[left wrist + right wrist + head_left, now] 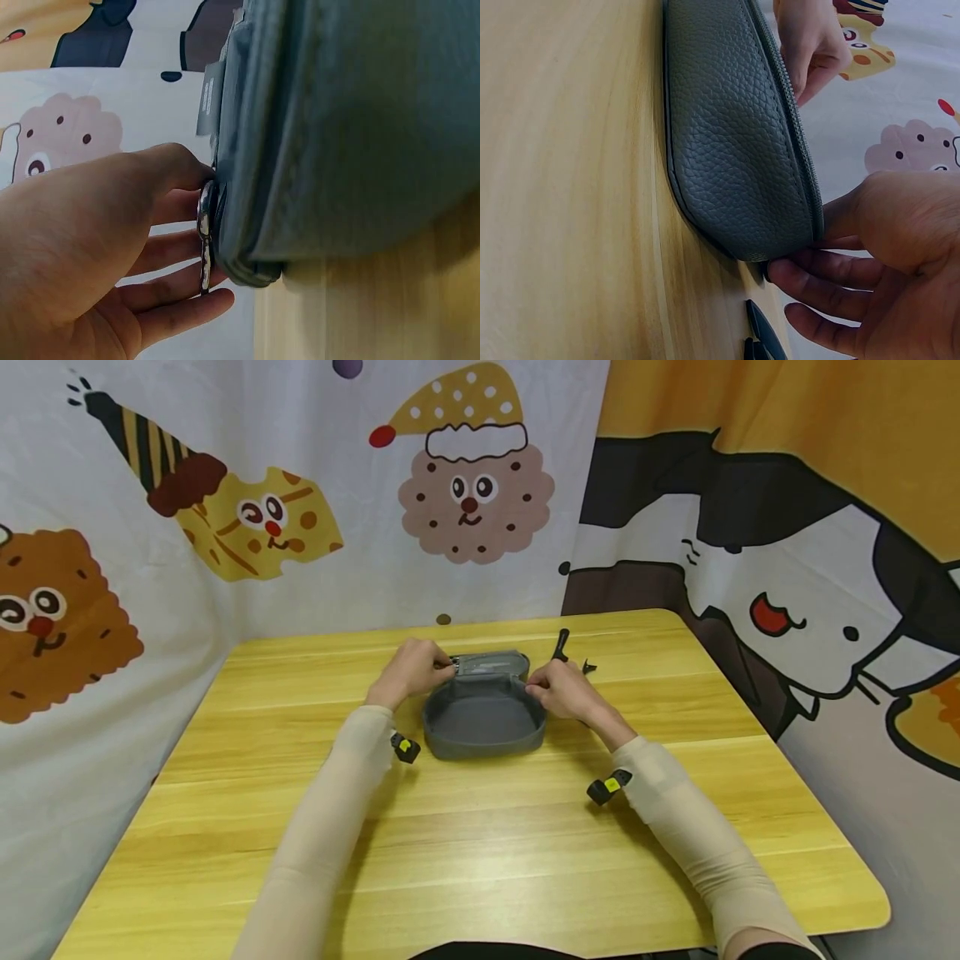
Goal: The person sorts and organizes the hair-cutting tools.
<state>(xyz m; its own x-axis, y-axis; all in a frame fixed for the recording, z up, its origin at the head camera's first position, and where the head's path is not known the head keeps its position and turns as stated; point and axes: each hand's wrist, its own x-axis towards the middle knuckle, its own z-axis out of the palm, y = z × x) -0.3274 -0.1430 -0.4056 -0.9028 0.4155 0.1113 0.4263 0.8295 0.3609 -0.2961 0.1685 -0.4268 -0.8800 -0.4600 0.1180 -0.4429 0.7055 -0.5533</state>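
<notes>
A grey, pebble-textured zip bag (483, 747) stands on the table with its lid (491, 662) folded back. No items show inside. At the bag's rear left corner my left hand (408, 672) pinches a shiny metal piece, which looks like a zip pull (204, 225). The thumb bears on it, with the other fingers spread behind. My right hand (558, 687) grips the rear right corner of the rim by the zip teeth (799, 135), thumb inside and fingers outside. A small tag (211, 97) sticks up from the rim in the left wrist view.
Behind my right hand lie a black handle-shaped thing (561, 645) and a small black pointed piece (589, 667). The wooden table (480, 852) extends around the bag. Cartoon-printed cloth (300, 427) hangs along the back and right.
</notes>
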